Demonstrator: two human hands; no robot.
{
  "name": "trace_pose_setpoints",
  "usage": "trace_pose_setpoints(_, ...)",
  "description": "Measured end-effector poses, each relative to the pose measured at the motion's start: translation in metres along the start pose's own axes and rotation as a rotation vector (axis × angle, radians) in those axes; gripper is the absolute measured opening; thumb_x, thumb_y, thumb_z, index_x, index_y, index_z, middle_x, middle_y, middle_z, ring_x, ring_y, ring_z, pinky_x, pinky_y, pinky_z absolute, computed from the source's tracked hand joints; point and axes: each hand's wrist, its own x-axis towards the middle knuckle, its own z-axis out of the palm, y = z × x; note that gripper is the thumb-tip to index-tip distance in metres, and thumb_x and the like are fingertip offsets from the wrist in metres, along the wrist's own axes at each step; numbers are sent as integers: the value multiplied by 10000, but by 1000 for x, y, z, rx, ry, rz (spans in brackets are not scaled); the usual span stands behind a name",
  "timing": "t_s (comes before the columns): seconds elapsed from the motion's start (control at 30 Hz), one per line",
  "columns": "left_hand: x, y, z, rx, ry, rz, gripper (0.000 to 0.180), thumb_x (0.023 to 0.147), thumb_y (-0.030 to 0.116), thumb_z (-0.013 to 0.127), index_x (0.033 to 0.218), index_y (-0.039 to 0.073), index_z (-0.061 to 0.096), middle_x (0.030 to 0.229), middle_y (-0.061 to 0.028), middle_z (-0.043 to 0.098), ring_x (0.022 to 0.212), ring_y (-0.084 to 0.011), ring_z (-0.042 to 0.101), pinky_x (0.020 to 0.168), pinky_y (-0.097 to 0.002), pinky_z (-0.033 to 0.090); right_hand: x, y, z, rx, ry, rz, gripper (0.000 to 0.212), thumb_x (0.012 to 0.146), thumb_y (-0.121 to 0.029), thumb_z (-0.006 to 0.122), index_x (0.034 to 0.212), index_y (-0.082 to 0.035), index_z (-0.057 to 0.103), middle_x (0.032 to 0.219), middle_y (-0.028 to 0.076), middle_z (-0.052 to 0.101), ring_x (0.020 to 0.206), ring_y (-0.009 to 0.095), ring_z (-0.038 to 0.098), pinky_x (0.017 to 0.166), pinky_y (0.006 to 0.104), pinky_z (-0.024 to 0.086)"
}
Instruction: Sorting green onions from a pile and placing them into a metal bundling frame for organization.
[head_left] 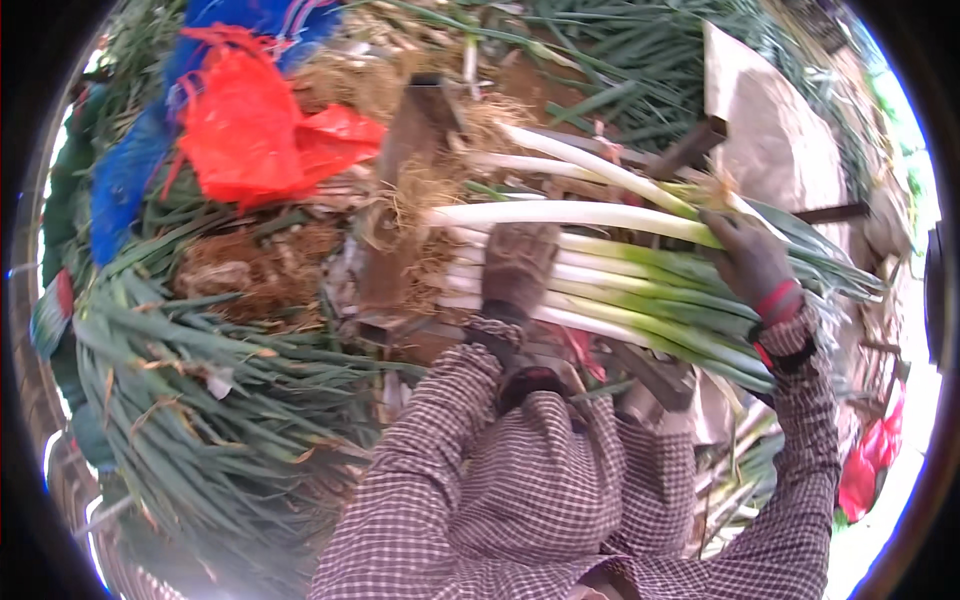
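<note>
Spring onions (600, 270) lying sideways in a fat bundle across some kind of wooden rest, white stalks and hairy roots pointing to the person's left, green tops running off to the right. Left hand (517, 268), in a grubby work glove, is pressed flat on top of the white stalks near the root end. Right hand (750, 258), also gloved, is wrapped over the green part further along — looks clamped on the bundle, though I can't see the fingertips underneath. So the hands are well apart, one at each end of the bunch.

My take on doing this bit well: get the root ends flush before squeezing, since a couple of stalks at the top sit apart from the rest and stick out further. Keep the left palm pushing down so the whites don't roll, and let the right hand do the gathering — greens bruise easily, so firm but not crushing.

Around it there's a big loose heap of onion greens (200, 400) lower left, a pile of trimmed roots (260, 270) beside it, and a red plastic bag (260, 140) sitting on blue fabric (130, 170) up top.
</note>
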Motion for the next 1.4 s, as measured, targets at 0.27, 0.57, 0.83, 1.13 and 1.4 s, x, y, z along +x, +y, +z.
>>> trace_pose_setpoints(0.27,24,28,-16,-67,44,88,341,829,226,598,1163,160,594,1055,-77,622,1028,-270,548,989,-454,366,-10,25,46,107,118,129,365,738,-196,678,1088,-137,594,1005,100,596,968,288,592,827,407,484)
trace_pose_setpoints(0.57,20,17,-20,-157,76,85,321,804,165,614,1125,152,607,1108,-75,592,1099,-285,514,1011,-468,359,3,19,72,126,150,-17,328,761,-210,645,1077,-123,630,979,98,623,925,298,597,818,401,476)
trace_pose_setpoints(0.83,21,8,-19,-292,97,43,247,786,179,640,1025,121,662,1048,-86,623,1039,-280,551,983,-443,387,-2,23,72,238,151,-32,325,803,-226,610,1115,-134,610,1036,82,618,996,292,564,875,410,442)
trace_pose_setpoints(1.13,55,3,2,-63,-59,106,250,863,255,589,1055,99,630,1039,-117,618,1028,-304,549,954,-427,398,-2,37,57,220,130,-64,390,848,-308,567,1168,-86,573,1068,138,602,1007,300,567,918,410,425)
trace_pose_setpoints(1.4,51,6,4,-87,-13,83,229,834,182,608,1052,119,639,1043,-101,612,1041,-303,534,955,-432,397,-81,111,16,-308,0,275,345,808,-398,640,1059,-163,620,880,73,640,900,221,610,814,373,482)
